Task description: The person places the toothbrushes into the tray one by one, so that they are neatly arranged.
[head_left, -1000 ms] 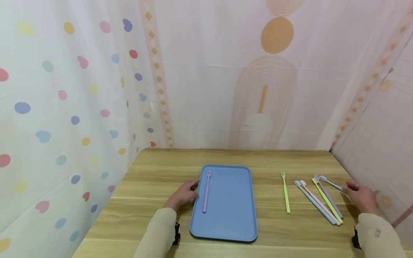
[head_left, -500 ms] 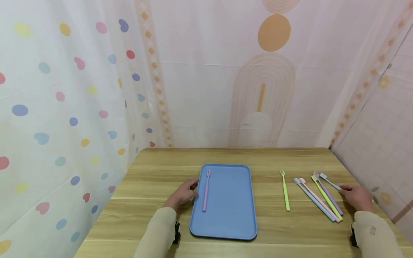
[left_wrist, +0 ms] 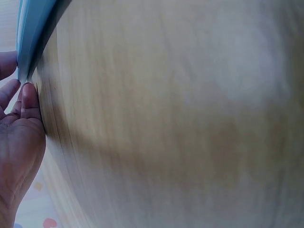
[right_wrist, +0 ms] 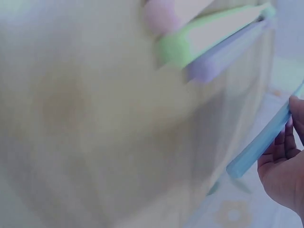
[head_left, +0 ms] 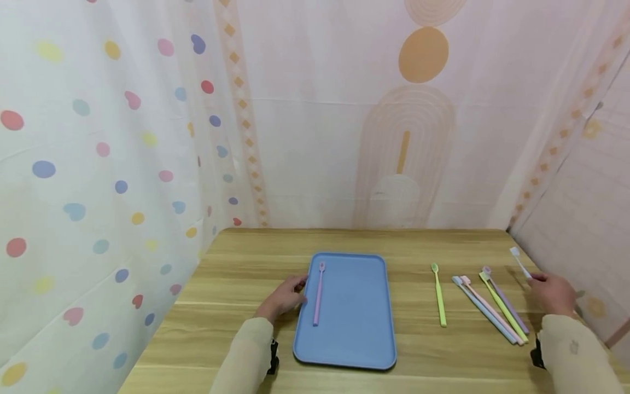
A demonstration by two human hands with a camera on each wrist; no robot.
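Blue tray (head_left: pixel 354 334), lower ctr of head view, w/ pink-purple toothbrush (head_left: pixel 318 298) lying along its L side; L hand (head_left: pixel 283 298) grips its L rim. Lower R: R hand (head_left: pixel 555 294) pinches pale-blue toothbrush (head_left: pixel 523 266), bristle end up-left, well apart from tray; four bunched brushes (head_left: pixel 491 310) & lone green brush (head_left: pixel 439 298) lie btwn, on wood-grain table (head_left: pixel 418 355). L-wrist view: upper L, rim btwn thumb & fingertips. R-wrist view: pale-blue toothbrush slants at R edge, thumb & fingers pinching; pink, green, purple handle ends up top, blurry.
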